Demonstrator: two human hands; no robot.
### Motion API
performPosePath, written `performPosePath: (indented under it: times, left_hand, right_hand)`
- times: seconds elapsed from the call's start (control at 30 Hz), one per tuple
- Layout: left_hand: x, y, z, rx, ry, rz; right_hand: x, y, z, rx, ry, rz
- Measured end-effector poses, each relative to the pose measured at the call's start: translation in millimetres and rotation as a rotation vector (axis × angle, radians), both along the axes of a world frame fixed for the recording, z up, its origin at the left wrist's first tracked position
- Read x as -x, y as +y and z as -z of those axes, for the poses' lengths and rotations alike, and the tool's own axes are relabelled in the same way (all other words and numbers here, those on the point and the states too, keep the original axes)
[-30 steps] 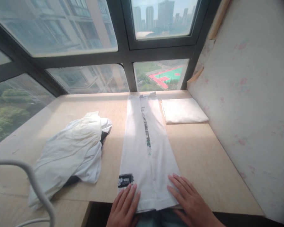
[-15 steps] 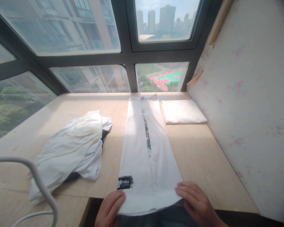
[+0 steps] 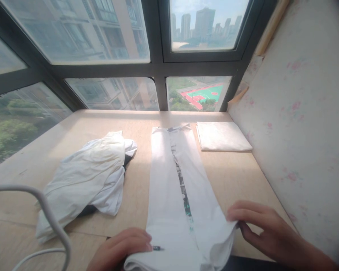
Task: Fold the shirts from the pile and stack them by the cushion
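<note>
In front of me a white T-shirt lies lengthwise, its sides folded in toward a dark printed strip down the middle. My right hand pinches the near right corner of the shirt and holds it raised off the table. At the near left edge, my left hand is closed on the fabric, fingers on top and thumb hidden. The near hem bulges and curls between both hands. Most of the black label print near my left hand is covered.
A loose pile of white and cream clothes with dark patches lies left. A folded white cloth sits at the far right by the flowered wall. A grey curved tube crosses the lower left. Windows stand behind the wooden tabletop.
The shirt has slid toward me, away from the windows. My right hand has lifted its corner and moved right; my left hand has shifted nearer and left. The hem now curls.
</note>
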State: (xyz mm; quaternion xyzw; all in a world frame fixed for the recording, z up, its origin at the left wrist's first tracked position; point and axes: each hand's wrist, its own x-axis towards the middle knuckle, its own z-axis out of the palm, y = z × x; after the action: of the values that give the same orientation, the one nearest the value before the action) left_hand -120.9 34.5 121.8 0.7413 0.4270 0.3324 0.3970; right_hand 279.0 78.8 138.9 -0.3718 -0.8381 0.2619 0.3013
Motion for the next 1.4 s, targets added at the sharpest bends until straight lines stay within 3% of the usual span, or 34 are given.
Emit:
performPosePath:
  times: [0.07, 0.1, 0.13, 0.27, 0.4, 0.53, 0.7, 0.8, 0.93, 1.1, 1.4]
  left_hand:
    - [-5.0, 44.1, -9.9, 0.022, 0.044, -0.243]
    - [-9.3, 67.0, -10.4, 0.030, 0.077, -0.416]
    - [-14.3, 88.8, -8.3, 0.027, 0.091, -0.491]
    - [-30.8, 154.5, 19.0, 0.037, 0.144, -0.591]
    - [-24.9, 189.6, 56.8, 0.067, 0.241, -0.621]
    - [-9.6, 207.5, 85.6, 0.077, 0.384, -0.612]
    - [-29.9, 201.3, 85.0, -0.075, 0.541, -0.642]
    - [-62.1, 188.8, 82.3, -0.264, 0.620, -0.480]
    - [-89.6, 179.6, 100.5, -0.446, 0.819, -0.234]
    - [-88.9, 165.3, 120.3, -0.424, 0.906, -0.253]
    - [-82.0, 87.0, 117.3, -0.559, 0.920, -0.224]
  right_hand:
    - [7.3, 49.0, 4.9, 0.012, 0.060, 0.111]
    - [13.1, 76.2, 12.5, 0.022, 0.080, 0.179]
    - [19.8, 103.2, 22.7, 0.039, 0.099, 0.266]
    - [45.9, 183.2, 74.3, 0.171, 0.003, 0.473]
    - [52.1, 201.5, 114.5, 0.192, -0.032, 0.528]
    - [44.3, 199.1, 133.3, 0.164, -0.027, 0.559]
    - [51.4, 194.6, 134.7, -0.102, -0.091, 0.533]
    - [74.1, 181.5, 131.2, -0.258, -0.256, 0.397]
    - [103.7, 165.9, 136.7, -0.218, -0.477, 0.182]
    - [107.0, 154.7, 145.7, -0.196, -0.534, 0.148]
    - [97.4, 78.1, 145.8, -0.248, -0.481, 0.108]
